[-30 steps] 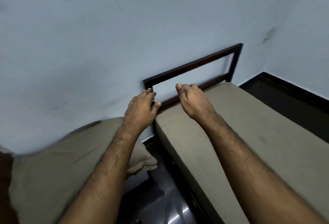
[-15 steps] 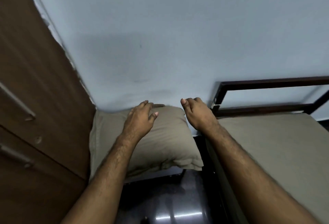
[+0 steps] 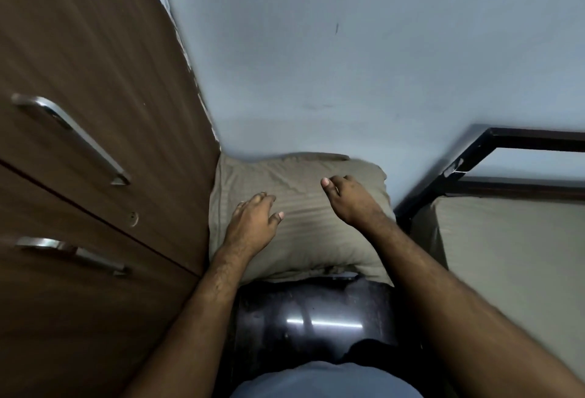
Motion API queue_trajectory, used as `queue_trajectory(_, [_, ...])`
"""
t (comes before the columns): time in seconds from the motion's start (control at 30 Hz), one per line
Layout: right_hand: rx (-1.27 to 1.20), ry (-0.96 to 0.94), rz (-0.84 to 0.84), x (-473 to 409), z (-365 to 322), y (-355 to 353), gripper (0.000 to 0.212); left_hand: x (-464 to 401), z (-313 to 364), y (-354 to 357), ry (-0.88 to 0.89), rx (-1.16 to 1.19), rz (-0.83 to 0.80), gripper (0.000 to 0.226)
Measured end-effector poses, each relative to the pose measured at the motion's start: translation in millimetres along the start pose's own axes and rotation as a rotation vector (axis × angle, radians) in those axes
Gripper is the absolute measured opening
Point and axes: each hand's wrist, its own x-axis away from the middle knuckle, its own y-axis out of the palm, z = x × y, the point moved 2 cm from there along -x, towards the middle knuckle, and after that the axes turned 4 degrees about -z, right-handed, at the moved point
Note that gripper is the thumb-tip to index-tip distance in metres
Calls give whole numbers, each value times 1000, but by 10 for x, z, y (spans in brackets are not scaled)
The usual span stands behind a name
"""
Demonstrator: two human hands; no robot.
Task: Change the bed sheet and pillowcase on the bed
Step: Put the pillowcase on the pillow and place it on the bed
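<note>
A beige striped pillow (image 3: 300,207) lies in the gap between a wooden cupboard and the bed, propped against the wall. My left hand (image 3: 253,223) hovers over its left part with loosely curved fingers, holding nothing. My right hand (image 3: 351,198) is stretched over its right upper part, fingers relaxed and empty; whether either hand touches the fabric I cannot tell. To the right is the bed's mattress (image 3: 512,258) in a beige striped sheet, with the dark headboard frame (image 3: 493,138) behind it.
A brown wooden cupboard (image 3: 95,112) with metal handles (image 3: 72,131) fills the left side. A pale blue wall (image 3: 348,49) stands behind. Glossy dark floor (image 3: 310,318) shows below the pillow, between my arms.
My view has swung left from the mattress head to the pillow by the cupboard. Both hands moved with it, from the bed's corner to over the pillow.
</note>
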Motion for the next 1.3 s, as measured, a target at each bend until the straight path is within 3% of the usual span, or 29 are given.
queue_trajectory(0.2, [-26,54,-99,-305,352,373,51,-294,-114,287,-105,194,4,56])
queue_trajectory(0.5, [-212,287,-219,-955,1062,850,61,-1007,-167,971,-270,254,-45,61])
queue_trajectory(0.63, [-307,461,-156,-1104,1507,1028,63,-1121,-300,1436,-288,189,-212,66])
queue_trajectory(0.7, [-216,479,-138,-1221,1775,1047,72,-1200,-340,1683,-293,109,-295,71])
queue_trajectory(0.8, [-98,554,-175,-1217,2144,1128,97,-1200,-268,1851,-348,8,-284,77])
queue_trajectory(0.93, [-281,911,-183,-1216,2314,1188,143,-1211,-97,1926,-389,-56,-251,96])
queue_trajectory(1.03, [-325,978,-196,-1273,2485,1223,157,-1199,-110,1971,-398,-96,-271,104])
queue_trajectory(1.07, [-288,961,-238,-1276,2524,1190,146,-1194,-118,1972,-402,-105,-278,103])
queue_trajectory(1.17, [-187,850,-247,-1294,2630,1049,65,-1220,-99,1919,-409,-66,-268,89])
queue_trajectory(1.2, [-161,835,-223,-1268,2645,998,53,-1218,-75,1894,-397,-44,-266,84])
queue_trajectory(1.3, [-129,788,-201,-1154,2487,860,44,-1179,15,1856,-226,-44,-261,80])
